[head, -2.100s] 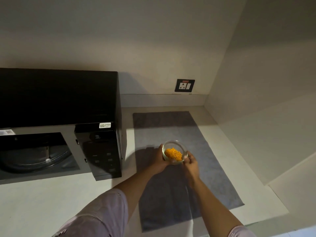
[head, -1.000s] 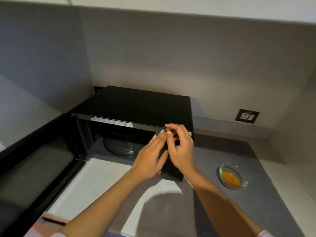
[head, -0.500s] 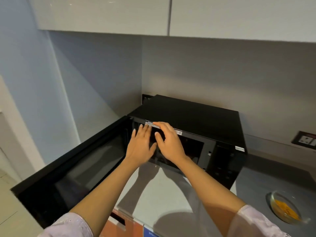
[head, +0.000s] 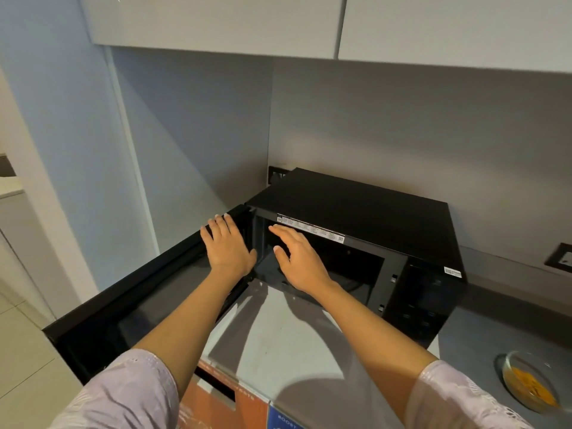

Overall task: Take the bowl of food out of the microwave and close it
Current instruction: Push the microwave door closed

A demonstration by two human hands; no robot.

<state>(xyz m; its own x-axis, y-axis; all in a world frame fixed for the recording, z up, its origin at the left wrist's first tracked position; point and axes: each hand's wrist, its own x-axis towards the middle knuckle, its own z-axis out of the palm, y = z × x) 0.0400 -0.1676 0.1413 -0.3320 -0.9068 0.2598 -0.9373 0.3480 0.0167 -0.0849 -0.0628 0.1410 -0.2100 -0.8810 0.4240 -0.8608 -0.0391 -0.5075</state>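
My left hand (head: 227, 246) lies flat with straight fingers against the top edge of the glossy black microwave door (head: 139, 305), close to its hinge, and holds nothing. The door stands swung wide open to the left. My right hand (head: 298, 258) hangs in front of the dark open cavity of the boxy black microwave oven (head: 356, 209), fingers spread and loose, empty too, with the fingertips just below the narrow white printed label strip (head: 309, 228) along the cavity's upper rim; whether they touch it I cannot tell. The microwave sits on the pale grey bench (head: 278, 335) in the corner, its dark control panel (head: 424, 301) to the right of the opening. The small round clear glass bowl of orange-yellow food (head: 526, 385) is out of the oven: it rests on the dark grey mat (head: 483, 329) on the bench, right of the microwave, well apart from both hands. A black wall socket (head: 561, 260) sits at the right edge, and glossy white upper cabinets (head: 216, 23) hang overhead.
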